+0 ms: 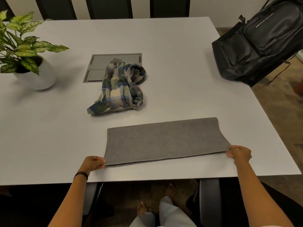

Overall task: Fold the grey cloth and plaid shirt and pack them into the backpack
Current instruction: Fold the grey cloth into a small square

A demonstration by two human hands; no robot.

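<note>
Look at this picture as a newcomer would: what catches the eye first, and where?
The folded grey cloth lies flat at the near edge of the white table, its near corners pinched by the left hand and right hand. Behind it, mid-table, sits the crumpled blue-green plaid shirt. The bulky black backpack looms at the table's far right edge.

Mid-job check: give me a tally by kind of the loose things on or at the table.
Fabric items: 2 (grey cloth, plaid shirt)
Bags: 1 (black backpack)
Plants: 1 (potted plant)
Total: 4
</note>
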